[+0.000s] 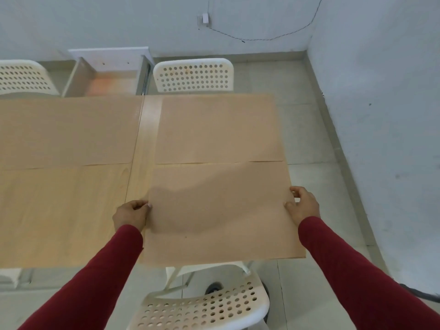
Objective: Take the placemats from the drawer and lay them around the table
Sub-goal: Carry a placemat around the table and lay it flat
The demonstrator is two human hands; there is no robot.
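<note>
Two hands hold the nearest placemat (221, 210) by its side edges: left hand (131, 216) pinches the left edge, right hand (303, 206) pinches the right edge, hands well apart, red sleeves. A white perforated chair (207, 306) sits just below, at the near table edge. The mat is thin, tan and flat, and looks light and semi-stiff like card or veneer; its near edge overhangs the table (59, 210) without drooping. Judged: it likely slides easily on the smooth wood top, could crease if bent, so opposite-edge pinches as here suit it best. Beyond it, touching or nearly so, a second placemat (219, 129) lies flat; a third placemat (66, 132) lies far left. Further back, two more white chairs and the open drawer (112, 77) against the wall. No brands, labels or readable writing anywhere.
</note>
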